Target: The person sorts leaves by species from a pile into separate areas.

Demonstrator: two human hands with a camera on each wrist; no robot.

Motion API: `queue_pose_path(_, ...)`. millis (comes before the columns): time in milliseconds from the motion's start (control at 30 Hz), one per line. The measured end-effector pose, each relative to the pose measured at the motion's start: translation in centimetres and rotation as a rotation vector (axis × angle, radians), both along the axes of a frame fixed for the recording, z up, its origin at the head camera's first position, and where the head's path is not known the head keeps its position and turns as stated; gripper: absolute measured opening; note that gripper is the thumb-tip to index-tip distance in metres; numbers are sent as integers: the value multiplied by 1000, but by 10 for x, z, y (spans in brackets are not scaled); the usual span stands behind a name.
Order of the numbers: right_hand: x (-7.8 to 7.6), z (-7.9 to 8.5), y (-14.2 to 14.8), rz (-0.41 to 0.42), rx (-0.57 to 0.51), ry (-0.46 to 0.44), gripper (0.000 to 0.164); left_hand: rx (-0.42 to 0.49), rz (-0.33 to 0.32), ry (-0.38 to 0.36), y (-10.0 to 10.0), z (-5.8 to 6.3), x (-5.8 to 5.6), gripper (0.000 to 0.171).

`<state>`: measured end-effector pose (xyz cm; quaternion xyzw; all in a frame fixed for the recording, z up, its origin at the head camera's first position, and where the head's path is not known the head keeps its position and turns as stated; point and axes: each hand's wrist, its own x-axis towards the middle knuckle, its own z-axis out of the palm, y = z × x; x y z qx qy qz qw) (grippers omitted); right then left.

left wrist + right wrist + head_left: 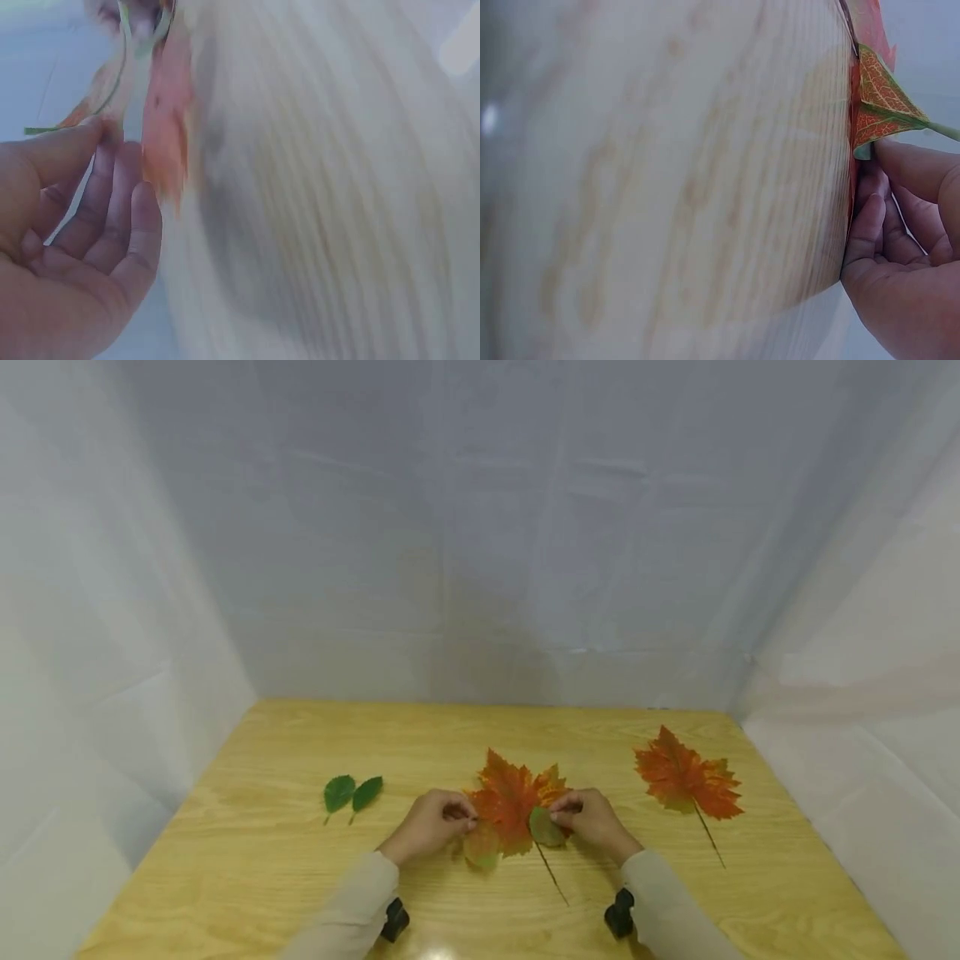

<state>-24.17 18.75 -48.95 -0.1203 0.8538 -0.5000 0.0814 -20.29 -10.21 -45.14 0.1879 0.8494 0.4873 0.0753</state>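
In the head view, a large red-orange maple leaf (pixel 504 797) with a thin dark stem lies between both hands on the wooden table (pixel 255 877). My left hand (pixel 435 824) pinches a small orange-yellow leaf (pixel 482 847) at the maple leaf's left edge; a green stem (pixel 39 131) sticks up by the thumb in the left wrist view. Between thumb and finger, my right hand (pixel 592 818) holds a small green leaf (pixel 545 827) over the maple leaf's right side. The right wrist view shows an orange-veined leaf (pixel 885 94) at the right thumb tip.
Another red-orange maple leaf (pixel 686 777) with a dark stem lies at the right of the table. Two small green leaves, one rounder (pixel 339 793) and one narrower (pixel 367 793), lie at the left. White sheeting (pixel 480 568) surrounds the table's back and sides.
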Motion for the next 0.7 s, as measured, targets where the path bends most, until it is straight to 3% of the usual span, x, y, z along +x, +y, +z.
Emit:
queue_pose_path(133,0,0,0,7,-7,4,9,-1,88,-27,-36,2,4,10)
queue_pose_path(333,0,-2,1,-2,14,11,7,20,217,-44,-77,-5,10,15)
queue_pose_path(533,1,2,0,3,13,1,8,-18,304,-47,-87,-15,10,12)
queue_pose_path(700,2,4,-2,6,2,-8,9,-40,314,-47,-85,-23,9,11)
